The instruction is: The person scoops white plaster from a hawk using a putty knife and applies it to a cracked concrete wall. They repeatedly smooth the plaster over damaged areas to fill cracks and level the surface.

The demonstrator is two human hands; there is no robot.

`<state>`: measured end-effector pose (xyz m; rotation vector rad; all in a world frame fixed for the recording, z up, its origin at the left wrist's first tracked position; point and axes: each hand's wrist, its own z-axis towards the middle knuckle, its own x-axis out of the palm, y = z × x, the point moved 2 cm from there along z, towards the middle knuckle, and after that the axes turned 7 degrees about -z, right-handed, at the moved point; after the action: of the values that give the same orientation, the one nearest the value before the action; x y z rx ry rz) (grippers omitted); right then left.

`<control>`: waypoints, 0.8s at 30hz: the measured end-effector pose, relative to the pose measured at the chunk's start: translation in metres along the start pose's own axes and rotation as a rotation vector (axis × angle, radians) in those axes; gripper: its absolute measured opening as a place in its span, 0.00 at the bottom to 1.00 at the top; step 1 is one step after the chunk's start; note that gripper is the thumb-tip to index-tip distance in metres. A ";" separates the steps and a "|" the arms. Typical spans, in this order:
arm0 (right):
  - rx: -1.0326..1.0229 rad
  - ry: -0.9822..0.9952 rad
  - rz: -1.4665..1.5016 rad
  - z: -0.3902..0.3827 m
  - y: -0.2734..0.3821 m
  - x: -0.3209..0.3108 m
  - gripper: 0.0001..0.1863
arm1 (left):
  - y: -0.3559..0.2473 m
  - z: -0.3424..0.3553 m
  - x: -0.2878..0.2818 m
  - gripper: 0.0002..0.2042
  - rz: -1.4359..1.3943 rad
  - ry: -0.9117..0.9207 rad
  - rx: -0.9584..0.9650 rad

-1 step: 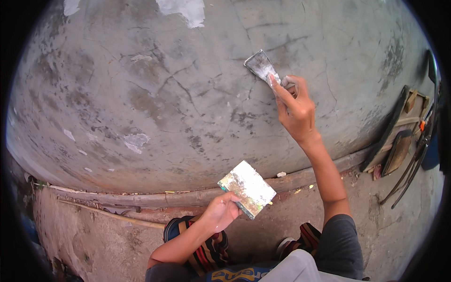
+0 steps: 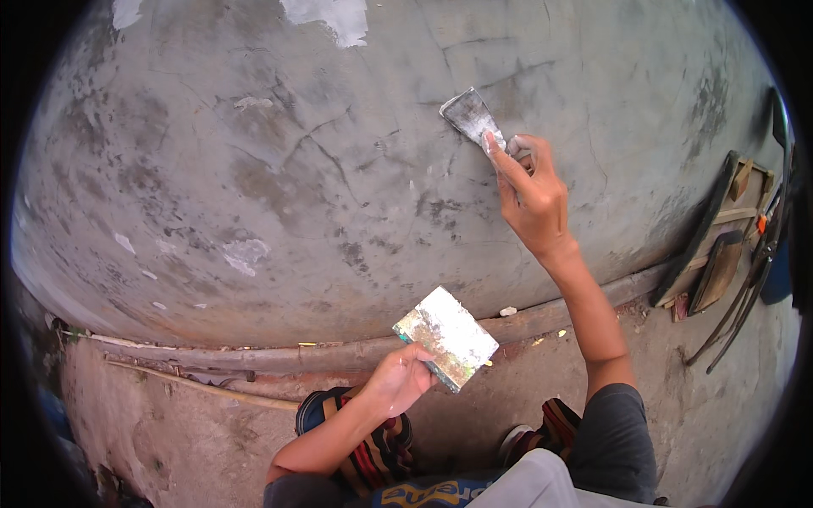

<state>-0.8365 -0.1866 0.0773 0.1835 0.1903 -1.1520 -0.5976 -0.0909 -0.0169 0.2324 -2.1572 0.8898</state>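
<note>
A putty knife (image 2: 468, 113) with a smeared, wide metal blade is gripped in my right hand (image 2: 535, 190). Its blade lies at the cracked grey wall (image 2: 339, 245); whether it touches cannot be made out. White paste marks the thumb and fingers, and the knife's handle is mostly hidden in the hand. Lower down, my left hand (image 2: 398, 383) is closed on the near left edge of a small rectangular board (image 2: 449, 334). White putty coats much of the board's top, with brownish and greenish stains near the edges. A gap separates the board from the knife.
White patches (image 2: 334, 19) mark the wall's upper part. Along its foot runs a raised ledge (image 2: 288, 360), with a long wooden stick (image 2: 203, 387) on the ground at left. Wooden panels (image 2: 720, 237) lean at the right beside dark metal bars (image 2: 745, 300).
</note>
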 end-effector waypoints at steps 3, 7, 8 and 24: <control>0.029 0.093 -0.080 -0.006 0.004 -0.010 0.30 | -0.001 0.001 0.000 0.22 0.009 0.006 0.001; 0.022 0.213 -0.087 -0.014 0.017 -0.033 0.29 | -0.001 0.003 -0.008 0.25 -0.011 0.025 -0.026; 0.019 0.233 -0.083 -0.007 0.021 -0.040 0.29 | -0.002 0.005 -0.008 0.25 -0.012 0.039 -0.028; 0.194 0.628 -0.201 0.014 0.087 -0.040 0.26 | -0.008 0.007 -0.003 0.25 -0.121 0.117 -0.064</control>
<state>-0.7713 -0.1200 0.1044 0.7119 0.6637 -1.2845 -0.5964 -0.1019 -0.0181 0.2697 -2.0363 0.7464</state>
